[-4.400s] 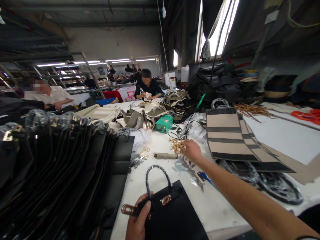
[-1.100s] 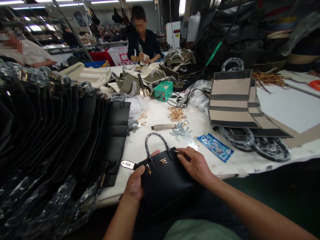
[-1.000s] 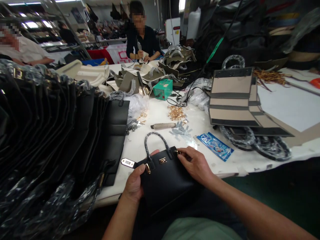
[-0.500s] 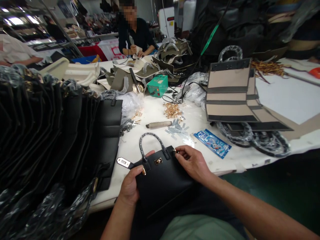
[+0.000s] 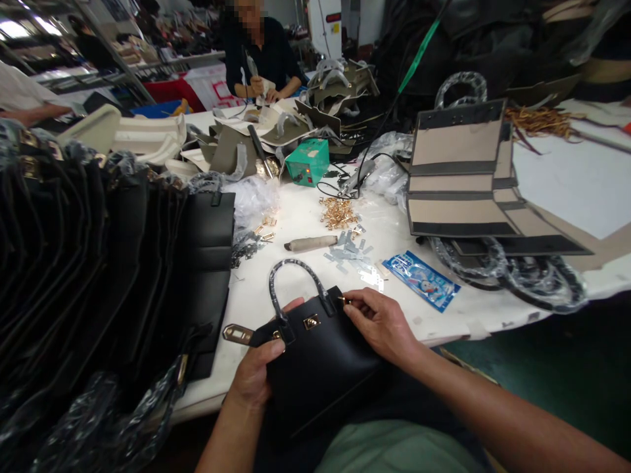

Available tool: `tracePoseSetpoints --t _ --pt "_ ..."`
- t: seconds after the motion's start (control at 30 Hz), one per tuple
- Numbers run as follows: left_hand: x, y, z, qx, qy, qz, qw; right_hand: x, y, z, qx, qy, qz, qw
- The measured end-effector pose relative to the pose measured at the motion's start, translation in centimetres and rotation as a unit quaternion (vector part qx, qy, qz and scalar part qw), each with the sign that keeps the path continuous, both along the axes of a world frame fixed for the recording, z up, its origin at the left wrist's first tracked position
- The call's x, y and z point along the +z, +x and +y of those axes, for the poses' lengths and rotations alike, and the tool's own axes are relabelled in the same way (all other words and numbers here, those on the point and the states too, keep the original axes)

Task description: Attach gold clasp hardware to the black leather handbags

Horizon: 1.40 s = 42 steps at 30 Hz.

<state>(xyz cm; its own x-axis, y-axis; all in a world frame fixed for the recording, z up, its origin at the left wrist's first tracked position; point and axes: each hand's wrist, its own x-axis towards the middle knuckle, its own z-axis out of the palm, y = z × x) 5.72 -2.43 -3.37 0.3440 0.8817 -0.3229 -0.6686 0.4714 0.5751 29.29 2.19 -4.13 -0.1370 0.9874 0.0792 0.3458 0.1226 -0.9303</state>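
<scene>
"Near the front of the table (image 5: 298, 207), what did your hands hold?"

"My left hand (image 5: 259, 368) gripped the bag (image 5: 325, 371) by its top left corner, thumb in front, fingertips showing behind. My right hand (image 5: 382, 325) was closed in a pinch on a small gold piece (image 5: 344, 300) at the top right corner."

"And where was the bag?"

"Right before me, at the near edge, its plastic-wrapped handle (image 5: 294, 261) standing up. The gold clasp (image 5: 311, 322) sat mid-front, and the strap (image 5: 239, 334) stuck out left, past my thumb."

"What lay beyond it?"

"Some grey plates (image 5: 350, 251), with the roll (image 5: 311, 244) just beside them and the heap of gold fittings (image 5: 338, 213) behind. The blue packet (image 5: 421, 280) lay farther right, below the panels (image 5: 456, 144)."

"Anything on your left?"

"Black bags (image 5: 128, 243), packed in a row. Across from me, past the green box (image 5: 308, 162), a co-worker (image 5: 261, 62) had both hands on something pale."
</scene>
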Motion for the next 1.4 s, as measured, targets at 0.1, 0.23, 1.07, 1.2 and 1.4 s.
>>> tracePoseSetpoints --t 0.1,0.23,1.07,1.2,1.4 --pt "0.2 0.0 0.0 -0.001 -0.001 0.016 1.0 0.1 -0.1 0.0 -0.006 -0.041 0.027 0.999" --pt "0.3 0.0 0.1 -0.012 -0.002 0.017 1.0 0.1 0.1 -0.1 -0.008 -0.057 0.058 0.997" --pt "0.6 0.3 0.4 0.017 -0.031 0.053 0.998 0.0 0.3 -0.7 -0.042 0.03 0.006 0.999" --pt "0.4 0.3 0.2 0.019 -0.009 0.055 0.998 0.0 0.1 -0.8 -0.033 0.034 -0.011 0.999" --pt "0.4 0.5 0.1 0.03 0.005 0.052 0.998 0.1 -0.6 -0.4 0.016 0.059 -0.096 0.993"
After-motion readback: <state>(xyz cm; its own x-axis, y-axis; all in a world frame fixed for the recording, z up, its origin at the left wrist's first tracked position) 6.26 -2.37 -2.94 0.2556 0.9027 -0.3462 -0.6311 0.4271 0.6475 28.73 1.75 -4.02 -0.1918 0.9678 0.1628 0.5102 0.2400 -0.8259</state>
